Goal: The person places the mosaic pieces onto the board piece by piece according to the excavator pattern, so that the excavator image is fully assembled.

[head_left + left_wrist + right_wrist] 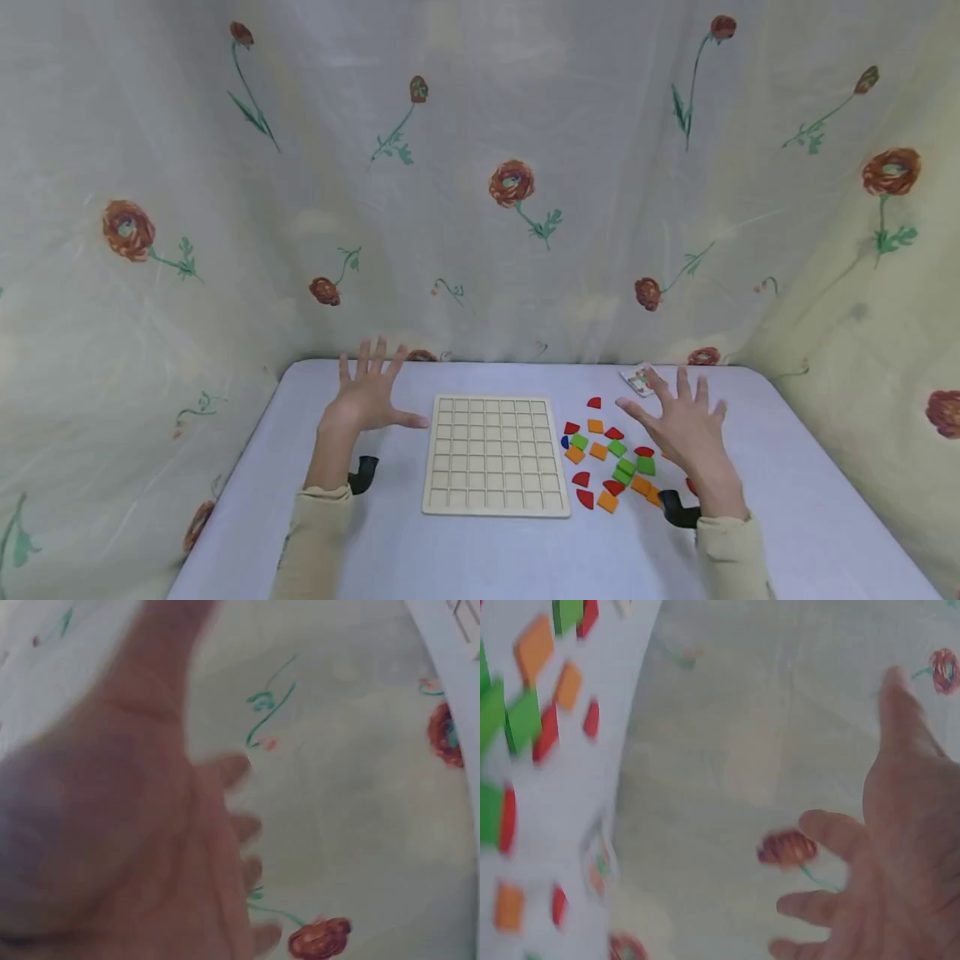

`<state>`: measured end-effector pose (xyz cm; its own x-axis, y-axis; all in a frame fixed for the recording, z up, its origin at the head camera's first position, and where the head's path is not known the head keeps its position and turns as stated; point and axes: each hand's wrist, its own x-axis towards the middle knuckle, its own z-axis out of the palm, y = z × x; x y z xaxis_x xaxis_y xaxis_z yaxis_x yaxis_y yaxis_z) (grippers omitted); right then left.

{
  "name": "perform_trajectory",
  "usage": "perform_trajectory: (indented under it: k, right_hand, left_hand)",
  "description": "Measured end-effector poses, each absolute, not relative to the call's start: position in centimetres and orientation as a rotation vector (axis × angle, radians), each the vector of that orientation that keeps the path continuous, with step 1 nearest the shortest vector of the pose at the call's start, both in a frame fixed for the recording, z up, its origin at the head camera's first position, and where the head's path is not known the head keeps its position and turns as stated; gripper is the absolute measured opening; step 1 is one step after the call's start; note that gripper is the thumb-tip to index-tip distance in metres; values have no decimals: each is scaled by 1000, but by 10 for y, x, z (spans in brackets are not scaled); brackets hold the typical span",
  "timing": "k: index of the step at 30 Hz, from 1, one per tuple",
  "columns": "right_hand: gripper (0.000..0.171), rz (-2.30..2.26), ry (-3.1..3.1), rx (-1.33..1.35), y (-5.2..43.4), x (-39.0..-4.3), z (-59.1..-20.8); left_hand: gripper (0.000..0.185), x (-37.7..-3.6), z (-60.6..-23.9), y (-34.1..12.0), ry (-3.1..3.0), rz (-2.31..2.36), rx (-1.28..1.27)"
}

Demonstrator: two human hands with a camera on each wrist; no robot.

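Head view: the board [495, 454] lies flat just below the centre of the frame, square to the front of the surface [480, 558], probably set there so either hand can reach it. The pieces [617, 448], in red, orange, green and one blue, lie loose to its right; the scatter looks tipped out rather than sorted, presumably kept beside the grid for easy picking. A small card [637, 381] lies behind them, perhaps put aside as a reference; its print is too small to read. Left hand [365, 406], left of centre: fingers spread and released, thumb pointing towards the board's upper left edge, apparently without contact. Right hand [686, 425], right of centre: fingers likewise splayed, holding nothing. Most pieces lie left of and below its fingertips in the frame; a few show around the wrist. Right wrist view agrees: pieces at the left edge, fingers at lower right, well apart. Both hands seem raised, palms away from the head camera, suggesting a deliberate show of bare hands.
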<state>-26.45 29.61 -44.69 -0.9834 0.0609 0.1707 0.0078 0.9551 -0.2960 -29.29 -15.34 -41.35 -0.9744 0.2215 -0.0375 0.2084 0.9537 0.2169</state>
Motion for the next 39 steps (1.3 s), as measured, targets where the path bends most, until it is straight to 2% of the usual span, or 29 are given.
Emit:
perform_trajectory:
  k: [5, 11, 15, 23, 39]
  right_hand:
    - [78, 711, -2929, 187, 285, -279, -464]
    - [45, 944, -2992, 302, 264, -290, -490]
    - [34, 997, -3061, 325, 250, -296, -506]
    - [26, 850, -3164, 375, 231, -305, -527]
    - [19, 882, -3157, 358, 235, -313, -527]
  left_hand:
    - [130, -301, -439, -149, 2775, 392, 645]
    - [128, -309, -478, -145, 2622, 362, 721]
    - [130, -311, -494, -143, 2587, 327, 753]
    - [129, -306, -508, -140, 2532, 349, 718]
    - [128, -307, -518, -143, 2541, 398, 702]
